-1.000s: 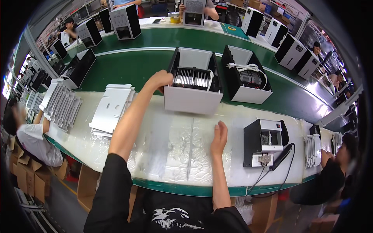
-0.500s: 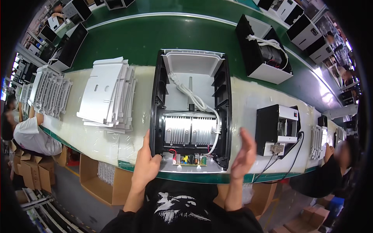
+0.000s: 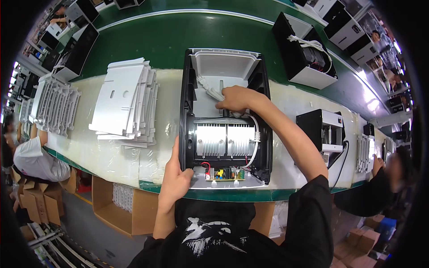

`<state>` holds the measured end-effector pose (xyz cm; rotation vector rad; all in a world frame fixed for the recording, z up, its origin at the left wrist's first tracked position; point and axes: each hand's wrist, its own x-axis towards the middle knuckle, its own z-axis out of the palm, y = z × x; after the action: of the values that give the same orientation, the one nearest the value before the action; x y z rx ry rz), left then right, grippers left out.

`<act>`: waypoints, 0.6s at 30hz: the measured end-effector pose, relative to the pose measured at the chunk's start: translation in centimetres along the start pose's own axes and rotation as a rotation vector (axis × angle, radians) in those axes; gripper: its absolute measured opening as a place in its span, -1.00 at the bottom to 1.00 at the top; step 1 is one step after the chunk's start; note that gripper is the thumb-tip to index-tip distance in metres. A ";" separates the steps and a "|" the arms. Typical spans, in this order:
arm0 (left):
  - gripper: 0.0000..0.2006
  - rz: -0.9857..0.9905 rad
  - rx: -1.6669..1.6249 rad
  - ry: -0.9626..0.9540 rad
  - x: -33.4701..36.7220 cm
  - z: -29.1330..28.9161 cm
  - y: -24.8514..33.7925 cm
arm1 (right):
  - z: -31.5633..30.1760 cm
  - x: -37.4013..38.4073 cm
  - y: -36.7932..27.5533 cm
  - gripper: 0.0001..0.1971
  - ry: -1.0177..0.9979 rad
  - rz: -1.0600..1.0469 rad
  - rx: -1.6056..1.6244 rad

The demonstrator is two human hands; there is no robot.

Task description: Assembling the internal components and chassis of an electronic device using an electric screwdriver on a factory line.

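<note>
In front of me lies an open black and white appliance case [image 3: 221,67]. My left hand [image 3: 175,181] grips its near left corner, thumb over the edge and fingers along the outer side. Reaching inside from the right, my right hand [image 3: 239,98] is closed around a bundled white power cord [image 3: 214,94]; its palm hides part of the bundle. Silver finned heat sinks [image 3: 212,140] fill the middle of the case. A small circuit board [image 3: 227,174] with coloured parts and a red wire sits along the near edge.
Left of the case are stacked white panels [image 3: 118,102] and a row of white frames [image 3: 56,105]. To the right stands a smaller black and white unit [image 3: 319,131] with dark cables. Another open case [image 3: 306,56] rests on the green belt [image 3: 178,38]. Co-workers sit at both sides.
My right hand has moved from beside the case into it and closed on the white cord. The case sits slightly farther away and to the right in the picture; my left hand still holds it.
</note>
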<state>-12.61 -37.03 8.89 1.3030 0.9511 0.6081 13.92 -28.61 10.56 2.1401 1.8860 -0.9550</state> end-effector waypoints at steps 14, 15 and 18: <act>-0.20 0.558 0.722 0.161 0.4 0.8 3.5 | 2.4 -22.9 0.0 -0.46 1.207 -0.487 1.550; -0.25 0.660 0.766 0.090 0.4 1.3 3.7 | 4.1 -24.0 1.2 -0.56 1.306 -0.666 1.512; -0.33 0.704 0.675 -0.278 0.5 4.9 4.7 | 7.6 -25.2 2.3 -0.74 1.389 -0.946 1.597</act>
<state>-7.60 -38.27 13.26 2.3033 0.4474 0.6269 12.87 -54.16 17.28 3.0142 3.9905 -1.7775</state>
